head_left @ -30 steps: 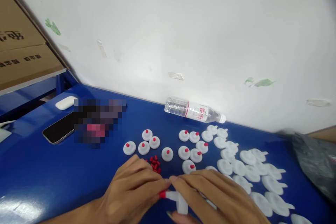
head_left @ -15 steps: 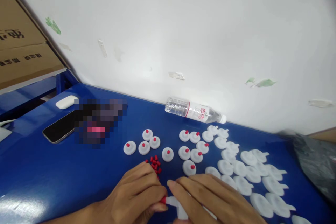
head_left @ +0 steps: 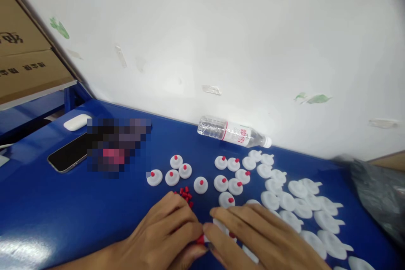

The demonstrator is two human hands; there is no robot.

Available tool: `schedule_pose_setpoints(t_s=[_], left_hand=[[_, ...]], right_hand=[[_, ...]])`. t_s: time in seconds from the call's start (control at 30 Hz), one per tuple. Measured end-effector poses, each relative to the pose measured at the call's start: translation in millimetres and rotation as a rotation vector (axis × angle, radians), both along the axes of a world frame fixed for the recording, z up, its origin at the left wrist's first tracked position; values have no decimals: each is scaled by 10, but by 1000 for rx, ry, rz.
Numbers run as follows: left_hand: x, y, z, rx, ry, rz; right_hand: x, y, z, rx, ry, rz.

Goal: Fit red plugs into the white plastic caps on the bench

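Note:
My left hand (head_left: 167,232) is closed, pinching a small red cap (head_left: 200,239) between thumb and forefinger. Directly against it is the white tip of a spouted plastic lid (head_left: 206,238), held in the bent fingers of my right hand (head_left: 253,236); most of that lid is hidden. Partly covered by the right fingers is another white piece (head_left: 220,225) with a bit of red beside it. Just beyond my left knuckles lies a small pile of red caps (head_left: 186,195). Several white lids with red tips (head_left: 200,185) stand farther back.
Bare-spouted white lids (head_left: 303,209) spread over the right of the blue table (head_left: 104,206). A clear bottle (head_left: 234,131) lies by the white wall. A phone (head_left: 68,154) and a white mouse-shaped object (head_left: 76,122) are at left, a dark plastic bag (head_left: 379,194) at right.
My two hands have drawn closer together, and the red cap now meets the right fingertips, with less of the white spout showing. The view has shifted slightly.

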State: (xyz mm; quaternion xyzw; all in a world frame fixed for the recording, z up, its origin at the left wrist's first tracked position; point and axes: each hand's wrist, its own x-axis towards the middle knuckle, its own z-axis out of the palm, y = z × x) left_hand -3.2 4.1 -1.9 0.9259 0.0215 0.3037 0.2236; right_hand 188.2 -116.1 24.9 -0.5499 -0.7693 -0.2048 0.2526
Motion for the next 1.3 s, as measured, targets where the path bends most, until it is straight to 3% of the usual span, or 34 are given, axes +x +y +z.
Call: schedule_pose_setpoints(t_s=[0.23,0.47,0.73,0.9,1.03,1.3], left_hand=[[3,40,-91,65,29,184],[3,49,-131,173,81,202],[-2,90,-176,242,125,177],[17,77,-152,247,91,194],[1,68,-132,287,64,203],[-32,58,-134,298,58,206]], right_hand=[[491,-32,248,-139,-20,-108],[794,-79,209,-236,-118,-284],[831,7,61,-409,-146,-274],[883,-41,142,-382,-173,-245],[930,-213,200,-338,-196,-323],[734,-515,-71,-227,-126,-234]])
